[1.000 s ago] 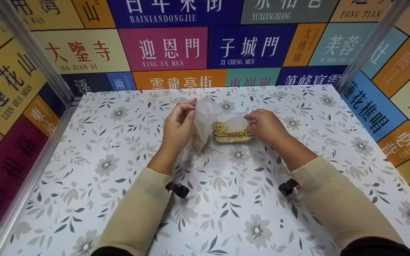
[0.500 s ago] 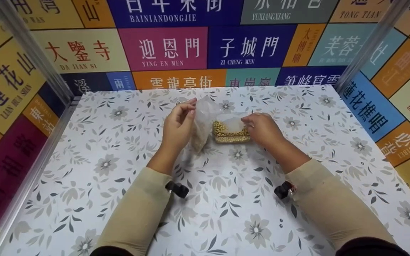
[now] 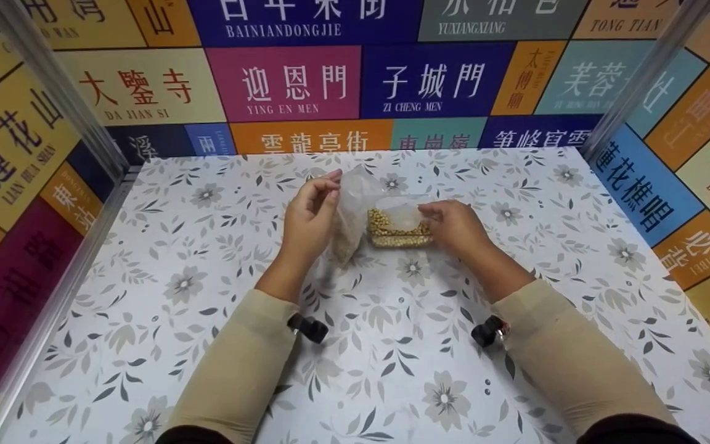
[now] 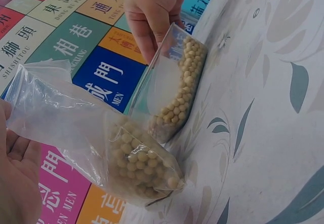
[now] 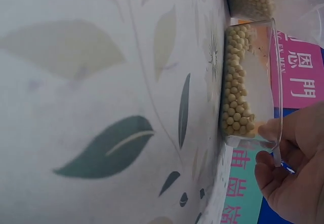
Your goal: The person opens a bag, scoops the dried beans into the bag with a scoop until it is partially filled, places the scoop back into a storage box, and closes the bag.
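Observation:
My left hand [image 3: 310,213] pinches the upper edge of a clear zip bag [image 4: 76,117] between thumb and fingers. Yellowish soybeans [image 4: 139,160] fill the bottom of the bag, whose lower end is close over the table. Just right of it stands a clear rectangular box [image 3: 401,242], partly filled with more soybeans [image 5: 235,89]. Inside the box, a whitish translucent patch [image 5: 258,79] shows above the beans. At the box's right end, my right hand [image 3: 453,225] grips the rim, thumb and curled fingers around the end wall. That hand hides the box's right end in the head view.
A white tablecloth [image 3: 379,345] with grey flowers and leaves covers the table. Panels with Chinese place names form a back wall [image 3: 293,83] and side walls close beyond the table edges. A black wrist camera [image 3: 309,328] sits on each sleeve.
My right hand has shifted slightly left along the box's right end, covering more of it. My left hand and the zip bag stay in place.

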Available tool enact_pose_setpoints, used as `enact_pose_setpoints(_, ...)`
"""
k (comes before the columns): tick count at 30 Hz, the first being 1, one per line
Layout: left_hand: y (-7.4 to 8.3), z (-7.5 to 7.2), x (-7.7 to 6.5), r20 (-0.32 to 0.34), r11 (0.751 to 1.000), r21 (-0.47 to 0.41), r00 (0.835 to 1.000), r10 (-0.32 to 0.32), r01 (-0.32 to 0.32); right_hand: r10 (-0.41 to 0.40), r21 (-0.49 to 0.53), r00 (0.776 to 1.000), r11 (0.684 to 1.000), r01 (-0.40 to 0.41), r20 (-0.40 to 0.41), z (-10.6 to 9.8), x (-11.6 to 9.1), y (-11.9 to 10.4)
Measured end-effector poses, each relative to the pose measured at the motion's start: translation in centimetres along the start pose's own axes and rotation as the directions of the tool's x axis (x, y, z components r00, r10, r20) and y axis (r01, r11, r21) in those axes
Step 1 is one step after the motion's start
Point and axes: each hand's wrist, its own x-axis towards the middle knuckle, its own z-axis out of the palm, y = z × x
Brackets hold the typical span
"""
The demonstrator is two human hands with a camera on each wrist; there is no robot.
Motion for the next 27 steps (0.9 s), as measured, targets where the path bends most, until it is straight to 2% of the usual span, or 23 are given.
enact_pose_setpoints(5,0.0,0.1,0.0,-0.001,1.0,0.001,1.0,-0.01,0.01,0.039,0.078,0.999,0.996,-0.037,-0.027,0.3,-0.2,0.4)
enact_pose_setpoints(11,0.0,0.1,0.0,-0.01,1.0,-0.009,1.0,-0.018,0.018,0.041,0.154,0.997,0.988,-0.031,-0.061,0.1,-0.6,1.0)
enact_pose_setpoints(15,0.0,0.1,0.1,-0.006,1.0,-0.008,1.0,-0.008,0.008,0.031,0.17,0.996,0.985,-0.017,-0.079,-0.2,-1.0,1.4)
enact_pose_setpoints(20,-0.1,0.1,0.1,0.0,1.0,0.028,1.0,0.007,-0.007,0.056,0.178,0.993,0.983,-0.037,-0.103,-0.7,-1.5,1.8)
enact_pose_setpoints(23,-0.1,0.0,0.1,0.0,0.999,0.037,1.0,0.001,-0.001,0.083,0.228,0.989,0.972,-0.054,-0.118,-1.1,-1.8,2.0)
enact_pose_setpoints(27,-0.1,0.1,0.1,-0.004,0.999,0.036,1.0,-0.008,0.008,0.135,0.324,0.984,0.941,-0.093,-0.112,-1.6,-2.0,2.1)
